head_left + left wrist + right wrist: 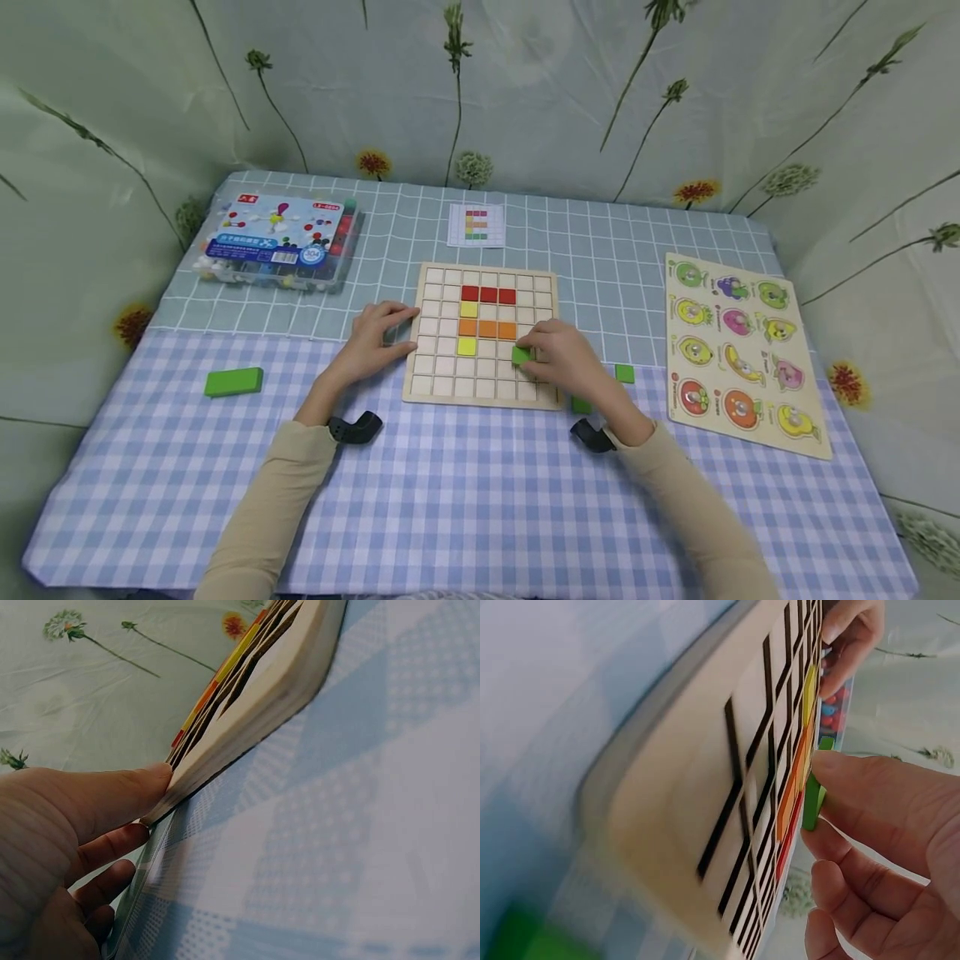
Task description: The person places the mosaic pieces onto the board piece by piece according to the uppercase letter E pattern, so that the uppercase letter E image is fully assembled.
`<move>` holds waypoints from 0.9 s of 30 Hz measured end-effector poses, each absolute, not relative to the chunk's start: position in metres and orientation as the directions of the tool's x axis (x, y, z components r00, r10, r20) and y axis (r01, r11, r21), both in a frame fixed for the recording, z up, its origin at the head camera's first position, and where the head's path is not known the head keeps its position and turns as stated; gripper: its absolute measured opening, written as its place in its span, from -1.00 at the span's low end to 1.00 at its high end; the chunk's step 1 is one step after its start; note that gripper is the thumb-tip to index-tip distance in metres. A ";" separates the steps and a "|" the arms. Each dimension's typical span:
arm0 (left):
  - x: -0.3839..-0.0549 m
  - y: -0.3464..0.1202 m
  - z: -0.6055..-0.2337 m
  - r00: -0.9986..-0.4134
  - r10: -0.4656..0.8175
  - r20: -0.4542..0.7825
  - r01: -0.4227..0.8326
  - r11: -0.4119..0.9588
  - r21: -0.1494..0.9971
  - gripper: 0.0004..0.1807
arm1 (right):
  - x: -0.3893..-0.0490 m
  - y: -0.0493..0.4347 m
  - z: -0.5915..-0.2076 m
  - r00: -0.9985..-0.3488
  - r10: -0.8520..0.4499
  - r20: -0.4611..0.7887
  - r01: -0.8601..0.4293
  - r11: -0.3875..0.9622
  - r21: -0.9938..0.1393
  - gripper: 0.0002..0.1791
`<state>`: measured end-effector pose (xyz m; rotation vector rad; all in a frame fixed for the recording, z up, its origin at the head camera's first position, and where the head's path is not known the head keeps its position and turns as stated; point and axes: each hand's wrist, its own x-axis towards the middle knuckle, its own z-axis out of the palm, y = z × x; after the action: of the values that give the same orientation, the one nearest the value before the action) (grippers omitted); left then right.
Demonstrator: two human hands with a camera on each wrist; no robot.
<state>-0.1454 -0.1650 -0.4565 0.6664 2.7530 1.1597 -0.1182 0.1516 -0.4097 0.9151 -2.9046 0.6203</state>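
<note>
A wooden grid board (483, 400) lies in the middle of the table. Its cells hold a row of red tiles (488, 295), a row of orange tiles (488, 329) and two yellow tiles, one lower yellow tile (467, 346) beneath the orange row. My right hand (558, 357) pinches a green tile (814, 796) between thumb and index finger, over the board's right-hand cells. At the board's left edge, my left hand (369, 337) rests its thumb (142, 787) and index finger against the rim, spread apart. Two more green tiles, one a loose square (624, 373), lie right of the board.
Behind the board is a pattern card (477, 226) showing a coloured E. A plastic case (277, 237) of small parts stands back left, a green block (233, 382) front left. A fruit puzzle board (742, 354) lies on the right. Patterned cloth hangs behind.
</note>
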 end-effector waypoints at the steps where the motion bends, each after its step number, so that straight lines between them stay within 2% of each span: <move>1: -0.145 -0.165 -0.457 -0.902 0.422 0.092 0.360 0.618 0.698 -0.41 | -0.118 0.149 -0.409 -0.825 -0.545 0.146 -0.557 0.745 -0.366 -0.75; 22: -0.146 -0.165 -0.458 -0.902 0.422 0.093 0.363 0.620 0.695 -0.41 | -0.118 0.110 -0.414 -0.800 -0.585 0.132 -0.584 0.709 -0.396 -0.78; 27: -0.146 -0.165 -0.456 -0.903 0.421 0.088 0.358 0.623 0.696 -0.41 | -0.115 0.105 -0.413 -0.813 -0.576 0.081 -0.555 0.727 -0.404 -0.78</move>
<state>-0.1456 -0.1646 -0.4564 0.6623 2.7539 1.1524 -0.1155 0.1054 -0.4132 0.9719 -2.9660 0.6676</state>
